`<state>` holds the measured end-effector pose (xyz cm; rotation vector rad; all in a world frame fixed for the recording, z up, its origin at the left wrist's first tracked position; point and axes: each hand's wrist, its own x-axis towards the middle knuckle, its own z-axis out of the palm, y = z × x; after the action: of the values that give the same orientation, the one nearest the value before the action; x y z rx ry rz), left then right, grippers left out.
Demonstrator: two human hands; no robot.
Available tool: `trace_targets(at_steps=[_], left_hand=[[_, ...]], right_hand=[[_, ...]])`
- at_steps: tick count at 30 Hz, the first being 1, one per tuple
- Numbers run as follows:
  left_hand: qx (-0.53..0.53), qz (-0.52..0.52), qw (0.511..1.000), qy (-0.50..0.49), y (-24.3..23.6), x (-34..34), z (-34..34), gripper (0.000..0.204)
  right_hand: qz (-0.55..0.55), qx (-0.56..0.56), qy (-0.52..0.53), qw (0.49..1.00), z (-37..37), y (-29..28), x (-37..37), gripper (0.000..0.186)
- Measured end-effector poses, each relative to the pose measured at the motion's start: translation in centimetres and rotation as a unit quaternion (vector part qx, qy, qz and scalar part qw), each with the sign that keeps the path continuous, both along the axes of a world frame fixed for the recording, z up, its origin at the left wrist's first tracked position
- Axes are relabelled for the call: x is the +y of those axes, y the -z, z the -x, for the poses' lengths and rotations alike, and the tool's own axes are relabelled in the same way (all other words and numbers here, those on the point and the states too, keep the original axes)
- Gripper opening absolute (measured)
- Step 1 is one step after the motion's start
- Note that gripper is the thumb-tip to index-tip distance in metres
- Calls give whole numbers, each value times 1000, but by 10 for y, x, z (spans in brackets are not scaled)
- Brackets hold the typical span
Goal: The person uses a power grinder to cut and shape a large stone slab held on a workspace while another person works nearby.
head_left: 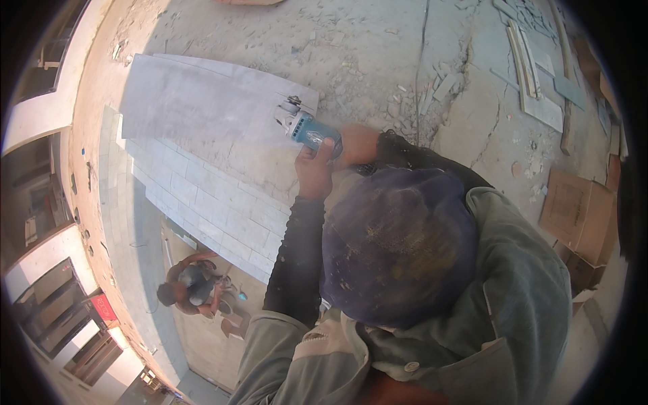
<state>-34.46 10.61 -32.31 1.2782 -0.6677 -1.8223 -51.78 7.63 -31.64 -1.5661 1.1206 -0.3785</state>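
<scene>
A teal angle grinder (316, 131) is held out ahead of me, its metal head and disc over the right end of a large grey slab (196, 101). My left hand (315, 172) is closed on the side of the grinder's body, the thumb lying along it. Around the rear end of the tool, my right hand (358, 144) is closed too; it is blurred and partly hidden by the grinder. Both forearms wear black sleeves under a grey-green jacket. A dusty purple cloth-covered bulge (398, 246) fills the space between the arms.
Light rectangular tiles (209, 206) form a strip below the slab. Another person (192, 283) crouches beyond it at lower left. Rubble (405, 101) and a dark cable (420, 74) lie ahead. On the right are tile offcuts (543, 111) and a cardboard box (574, 206).
</scene>
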Motion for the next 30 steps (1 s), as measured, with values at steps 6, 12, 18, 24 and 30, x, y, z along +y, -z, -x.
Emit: trace_targets(at_steps=[6, 12, 18, 24, 30], left_hand=[[-11, 50, 999, -3, 14, -20, -39, 41], [-21, 73, 997, -21, 19, -51, -65, 41], [-51, 128, 990, -43, 24, -132, -101, 36], [-39, 66, 992, -101, 27, -193, -121, 38], [9, 44, 993, -111, 51, -207, -132, 40]], right_hand=[[-4, 14, -13, 1000, -36, 17, -23, 55], [11, 29, -20, 999, -67, 24, -62, 60], [56, 54, -1, 997, -107, 17, -140, 57], [60, 71, 3, 996, -143, 35, -203, 62], [84, 55, 38, 994, -158, 63, -216, 58]])
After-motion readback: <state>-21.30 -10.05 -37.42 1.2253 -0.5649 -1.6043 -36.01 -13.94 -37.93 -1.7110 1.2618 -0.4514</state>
